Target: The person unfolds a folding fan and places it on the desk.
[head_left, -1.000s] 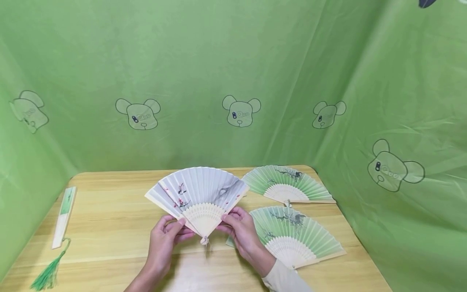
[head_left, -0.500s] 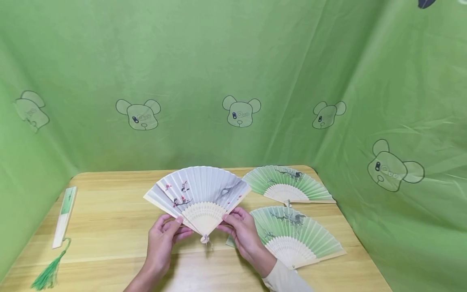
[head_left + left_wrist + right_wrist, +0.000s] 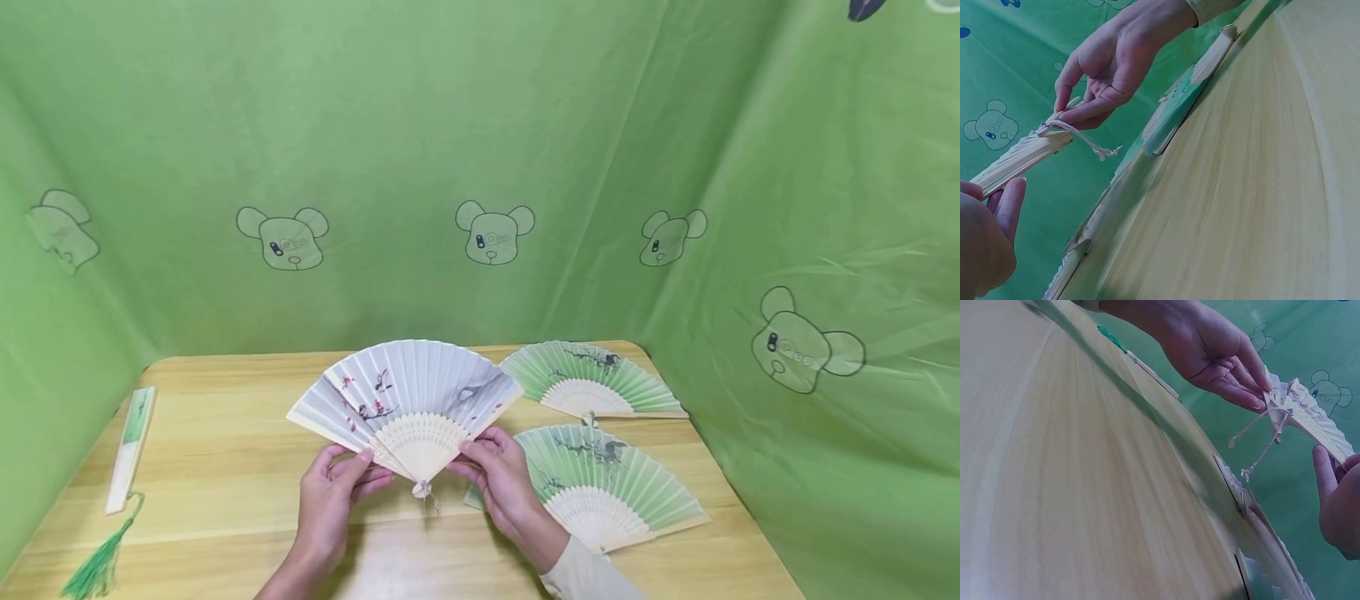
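A grey-white folding fan (image 3: 442,379) with plum blossoms and birds is spread out in the head view, held up above the table. My left hand (image 3: 330,504) pinches its left outer rib between thumb and fingers. On the other side my right hand (image 3: 504,492) pinches the right outer rib. A short white cord (image 3: 1266,450) dangles from the pivot in the right wrist view. Both hands and the fan's pale ribs (image 3: 1019,159) also appear in the left wrist view, clear of the tabletop.
Two spread green fans, a far one (image 3: 588,396) and a near one (image 3: 600,500), lie on the right of the wooden table (image 3: 225,467). At the left lies a folded green fan (image 3: 131,450) with a green tassel (image 3: 97,562). Green cloth walls (image 3: 390,125) surround the table.
The grey-white fan has spread a little wider. Its left edge has moved left with my left hand, and its right edge slightly right. The green fans stay where they were.
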`<act>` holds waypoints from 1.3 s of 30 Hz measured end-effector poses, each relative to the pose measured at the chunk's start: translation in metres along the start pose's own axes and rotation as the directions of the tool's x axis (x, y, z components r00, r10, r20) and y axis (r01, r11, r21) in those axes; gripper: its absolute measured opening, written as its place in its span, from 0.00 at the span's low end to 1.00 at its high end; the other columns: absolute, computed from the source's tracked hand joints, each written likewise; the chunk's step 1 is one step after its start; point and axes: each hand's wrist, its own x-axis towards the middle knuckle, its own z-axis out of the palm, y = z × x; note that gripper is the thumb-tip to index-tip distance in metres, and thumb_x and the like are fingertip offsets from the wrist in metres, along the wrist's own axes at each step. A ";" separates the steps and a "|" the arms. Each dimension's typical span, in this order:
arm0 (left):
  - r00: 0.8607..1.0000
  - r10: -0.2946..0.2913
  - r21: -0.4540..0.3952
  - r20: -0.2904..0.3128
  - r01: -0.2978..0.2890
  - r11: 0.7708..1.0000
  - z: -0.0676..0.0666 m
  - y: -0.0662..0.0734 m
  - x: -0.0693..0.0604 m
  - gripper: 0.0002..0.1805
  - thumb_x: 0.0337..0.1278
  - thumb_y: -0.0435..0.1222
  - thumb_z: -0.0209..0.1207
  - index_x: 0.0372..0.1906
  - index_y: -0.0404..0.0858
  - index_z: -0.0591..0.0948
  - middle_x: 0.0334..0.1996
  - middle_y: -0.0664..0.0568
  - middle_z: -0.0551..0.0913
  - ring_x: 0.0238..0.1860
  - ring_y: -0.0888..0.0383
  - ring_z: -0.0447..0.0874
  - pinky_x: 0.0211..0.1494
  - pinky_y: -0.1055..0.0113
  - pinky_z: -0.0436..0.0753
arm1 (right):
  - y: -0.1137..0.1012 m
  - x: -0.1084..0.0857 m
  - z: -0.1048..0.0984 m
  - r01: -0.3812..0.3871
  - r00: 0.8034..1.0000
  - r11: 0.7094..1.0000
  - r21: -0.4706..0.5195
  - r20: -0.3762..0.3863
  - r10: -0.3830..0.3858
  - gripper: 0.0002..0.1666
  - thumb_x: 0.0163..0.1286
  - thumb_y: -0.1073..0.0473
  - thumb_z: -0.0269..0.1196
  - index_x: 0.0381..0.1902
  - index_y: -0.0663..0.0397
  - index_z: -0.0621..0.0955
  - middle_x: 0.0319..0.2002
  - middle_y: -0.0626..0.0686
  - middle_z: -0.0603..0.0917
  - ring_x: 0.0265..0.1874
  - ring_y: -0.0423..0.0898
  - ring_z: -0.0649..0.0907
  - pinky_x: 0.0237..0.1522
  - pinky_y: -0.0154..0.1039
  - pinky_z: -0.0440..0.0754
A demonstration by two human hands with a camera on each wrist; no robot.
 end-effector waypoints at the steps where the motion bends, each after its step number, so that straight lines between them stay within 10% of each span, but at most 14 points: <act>1: 1.000 0.000 0.000 -0.001 0.000 1.000 0.000 0.000 0.000 0.17 0.71 0.31 0.59 0.59 0.30 0.72 0.37 0.48 0.93 0.38 0.52 0.94 0.53 0.60 0.95 | 0.000 0.000 0.000 0.001 1.000 1.000 0.004 -0.003 -0.001 0.18 0.66 0.77 0.60 0.52 0.71 0.70 0.37 0.53 0.87 0.36 0.47 0.90 0.46 0.38 0.96; 39: 0.999 -0.033 -0.075 -0.033 0.030 0.997 0.001 0.003 -0.006 0.19 0.71 0.28 0.58 0.62 0.32 0.70 0.39 0.53 0.93 0.40 0.56 0.94 0.55 0.62 0.94 | 0.000 -0.005 0.001 0.043 0.997 0.996 0.072 -0.074 -0.037 0.14 0.69 0.75 0.58 0.50 0.65 0.69 0.40 0.53 0.85 0.38 0.45 0.89 0.50 0.38 0.95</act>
